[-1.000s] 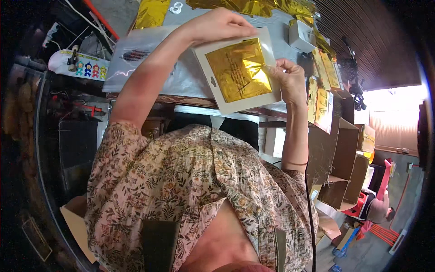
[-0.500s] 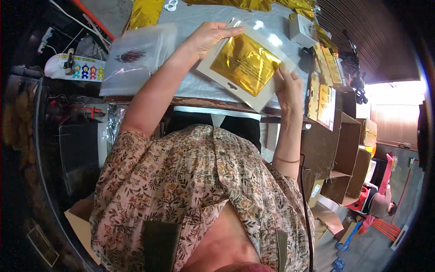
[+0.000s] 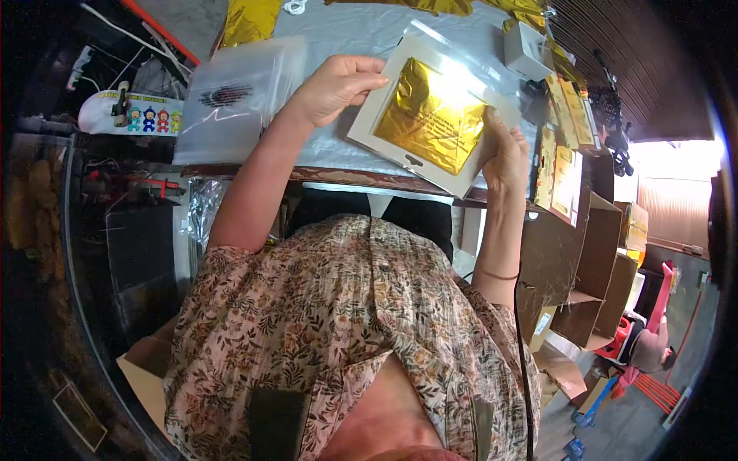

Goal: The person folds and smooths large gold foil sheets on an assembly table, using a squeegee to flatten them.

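Observation:
Between my hands a flat package (image 3: pixel 390 142) hangs tilted over the table: a pale backing card with a hang hole, a shiny gold foil pouch (image 3: pixel 430 115) on its front, and clear plastic reaching beyond the far edge. My left hand (image 3: pixel 338 88) is closed, thumb and fingers pinching the package's left edge. At the right edge my right hand (image 3: pixel 507 154) grips it, thumb on the front by the foil and the other fingers partly hidden behind. To the left of my left forearm lies a stack of clear plastic sleeves (image 3: pixel 223 115).
A silvery cover (image 3: pixel 330 31) spreads over the table. Gold foil sheets (image 3: pixel 250 21) lie at its far side. A white open box (image 3: pixel 527 51) and finished-looking gold packages (image 3: pixel 560 169) stand at right, beside cardboard boxes (image 3: pixel 592 253). Another person (image 3: pixel 652 346) is far right.
The package has shifted slightly right and nearer, still held at both edges. My left hand has moved a little down its left edge.

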{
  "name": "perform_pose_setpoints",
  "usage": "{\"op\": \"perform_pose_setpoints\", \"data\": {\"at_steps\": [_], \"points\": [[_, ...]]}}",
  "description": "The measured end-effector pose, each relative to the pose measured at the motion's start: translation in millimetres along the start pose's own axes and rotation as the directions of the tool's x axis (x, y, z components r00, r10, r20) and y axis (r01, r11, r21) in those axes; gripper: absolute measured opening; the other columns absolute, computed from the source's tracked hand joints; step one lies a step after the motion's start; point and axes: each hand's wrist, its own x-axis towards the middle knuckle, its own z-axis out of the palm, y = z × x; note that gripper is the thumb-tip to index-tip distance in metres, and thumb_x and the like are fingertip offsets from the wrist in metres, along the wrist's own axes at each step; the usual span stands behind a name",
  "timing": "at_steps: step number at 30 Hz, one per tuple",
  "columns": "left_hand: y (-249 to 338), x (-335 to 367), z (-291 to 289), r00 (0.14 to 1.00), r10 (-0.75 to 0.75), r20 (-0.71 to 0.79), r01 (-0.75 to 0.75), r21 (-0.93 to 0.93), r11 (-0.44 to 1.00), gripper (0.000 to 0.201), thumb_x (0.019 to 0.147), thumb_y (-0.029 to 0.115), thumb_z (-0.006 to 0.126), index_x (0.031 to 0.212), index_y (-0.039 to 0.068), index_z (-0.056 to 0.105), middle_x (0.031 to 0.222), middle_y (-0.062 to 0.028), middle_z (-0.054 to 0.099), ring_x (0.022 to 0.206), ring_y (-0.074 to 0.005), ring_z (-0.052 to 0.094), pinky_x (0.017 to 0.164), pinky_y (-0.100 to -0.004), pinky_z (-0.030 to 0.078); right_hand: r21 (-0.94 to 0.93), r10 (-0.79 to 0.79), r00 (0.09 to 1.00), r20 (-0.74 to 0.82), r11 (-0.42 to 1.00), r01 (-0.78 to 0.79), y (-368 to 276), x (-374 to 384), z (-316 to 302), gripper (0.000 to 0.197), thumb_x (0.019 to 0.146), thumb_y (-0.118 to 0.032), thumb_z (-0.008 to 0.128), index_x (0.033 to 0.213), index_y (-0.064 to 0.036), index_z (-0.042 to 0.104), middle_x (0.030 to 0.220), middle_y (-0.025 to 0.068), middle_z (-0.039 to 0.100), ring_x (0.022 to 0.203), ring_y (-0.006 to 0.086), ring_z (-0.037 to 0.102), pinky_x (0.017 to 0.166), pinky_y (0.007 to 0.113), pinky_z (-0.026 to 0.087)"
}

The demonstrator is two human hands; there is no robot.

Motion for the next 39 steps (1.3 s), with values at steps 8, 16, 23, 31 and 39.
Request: {"op": "perform_pose_setpoints", "data": {"at_steps": [8,16,23,31,39], "points": [[-8,-6,19,0.994,0.049,-0.102,-0.06,-0.105,0.993,0.022,0.098,0.015,0.067,0.111,-0.001,0.071,0.098,-0.0016,0.071,0.086,-0.0061,0.066,0.077,-0.0229,0.053,-0.031,0.053,0.998,-0.021,0.998,-0.053,1,-2,4,0.023,0.093,-0.01,0.073,0.111,0.0035,0.069,0.105,0.009,0.074,0.094,0.0144,0.069,0.086,0.026,0.054],[-17,-10,25,0.987,0.089,-0.132,-0.111,-0.165,0.98,0.017,0.097,0.016,0.067,0.103,0.0,0.071,0.094,0.0009,0.069,0.084,-0.0048,0.062,0.077,-0.0227,0.051,-0.076,0.055,0.998,-0.043,0.995,-0.059,4,-3,-1,0.024,0.093,-0.009,0.075,0.111,0.0038,0.069,0.106,0.0117,0.074,0.09,0.0168,0.07,0.082,0.029,0.055],[-29,-15,23,0.989,0.031,-0.148,-0.064,-0.219,0.974,0.02,0.099,0.016,0.065,0.109,0.0,0.07,0.1,-0.0015,0.07,0.09,-0.0064,0.063,0.081,-0.0233,0.051,-0.102,0.12,0.992,-0.05,0.987,-0.124,2,-7,1,0.021,0.093,-0.011,0.073,0.11,0.002,0.07,0.104,0.0087,0.074,0.089,0.0135,0.069,0.082,0.026,0.053],[-26,-8,15,0.979,0.005,-0.206,-0.067,-0.295,0.953,0.034,0.102,0.027,0.062,0.121,-0.001,0.069,0.111,-0.003,0.071,0.097,-0.0096,0.064,0.086,-0.0261,0.051,-0.046,0.094,0.995,-0.013,0.994,-0.095,7,4,-2,0.014,0.096,-0.01,0.068,0.101,0.0028,0.072,0.096,0.0103,0.075,0.084,0.0161,0.07,0.078,0.029,0.056],[17,69,-41,0.994,-0.018,-0.105,0.078,0.607,0.791,0.034,0.097,0.038,0.067,0.099,0.005,0.078,0.083,-0.0033,0.073,0.081,-0.0103,0.063,0.075,-0.0299,0.051,-0.406,0.411,0.885,0.22,0.863,-0.3,13,-30,25,0.017,0.096,-0.013,0.07,0.099,0.0037,0.074,0.087,0.008,0.074,0.067,0.0135,0.069,0.065,0.025,0.059]]}}
